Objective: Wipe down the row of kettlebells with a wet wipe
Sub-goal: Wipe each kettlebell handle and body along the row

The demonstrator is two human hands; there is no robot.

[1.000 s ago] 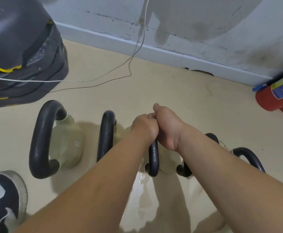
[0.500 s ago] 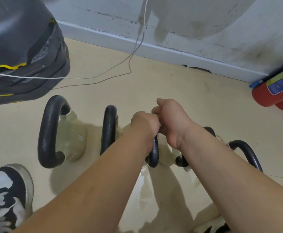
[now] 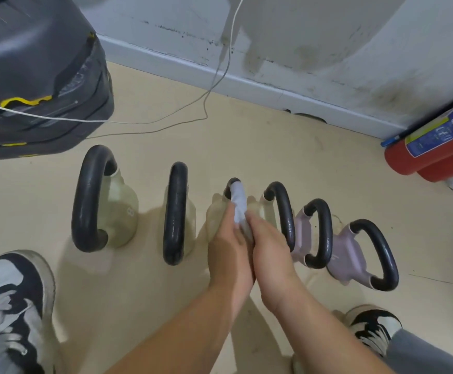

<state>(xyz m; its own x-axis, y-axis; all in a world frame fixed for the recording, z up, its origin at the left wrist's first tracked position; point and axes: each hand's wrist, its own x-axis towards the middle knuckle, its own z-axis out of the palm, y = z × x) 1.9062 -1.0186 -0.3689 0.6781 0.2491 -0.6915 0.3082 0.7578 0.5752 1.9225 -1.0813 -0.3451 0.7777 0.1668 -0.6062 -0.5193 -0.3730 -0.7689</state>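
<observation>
Side by side and touching, the left hand [image 3: 229,255] and right hand [image 3: 271,256] curl their fingers round a white wet wipe [image 3: 239,202], which is wrapped over the black handle [image 3: 232,183] of the third kettlebell [image 3: 214,214] from the left. That kettlebell stands in a row of six across the middle of the beige floor [image 3: 287,157]. A red fire extinguisher [image 3: 430,155] lies at the floor's right edge by the wall. A white cable [image 3: 217,76] trails toward a dark machine base [image 3: 31,76] in the far left corner.

Beige floor [image 3: 274,147], scuffed white wall [image 3: 314,36]
</observation>
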